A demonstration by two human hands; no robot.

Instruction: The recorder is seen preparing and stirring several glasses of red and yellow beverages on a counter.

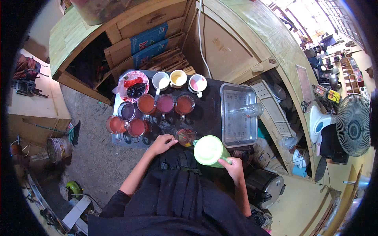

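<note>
My right hand (pixel 233 168) grips the handle of a light green lidded plastic pitcher (pixel 209 151). The pitcher leans, its spout at the rim of a clear glass mug (pixel 186 137) with reddish liquid in it. Beside that mug's left side are the fingers of my left hand (pixel 161 144); whether they hold its handle is hard to see. Several glass mugs with red, orange or purple contents, such as a purple one (pixel 165 103) and an orange-red one (pixel 185 104), stand farther back on the dark table (pixel 206 118).
Behind the glasses are white cups (pixel 161 81) and a red-stained plate (pixel 120 85) holding red and black plastic. A metal tray (pixel 224 129) at right contains a glass (pixel 251 110) on its side. Wooden counters (pixel 227 38) border the table; a fan (pixel 353 125) stands far right.
</note>
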